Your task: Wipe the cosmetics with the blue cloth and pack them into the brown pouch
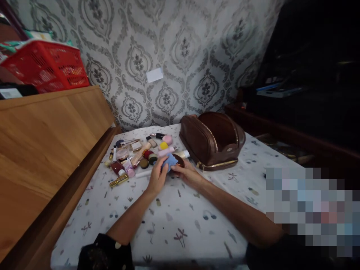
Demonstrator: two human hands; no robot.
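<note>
From the head camera we see our left hand (156, 176) pinching a soft blue cloth (170, 161) against a small dark round compact (179, 161), which our right hand (188, 173) seems to grip from below; its fingers are partly hidden. Both sit just left of the open brown leather zip bag (212, 139). Steady, light circular wiping suits the smooth lid. Glossy cosmetic tubes and bottles (135, 155) lie further left of the bag.

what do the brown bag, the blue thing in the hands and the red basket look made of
Brown bag: looks like leather or faux leather, glossy sheen, gold-toned zipper. Blue thing held between left hand and right hand: soft matte cloth, it seems. Red basket: moulded plastic, slotted walls.
</note>
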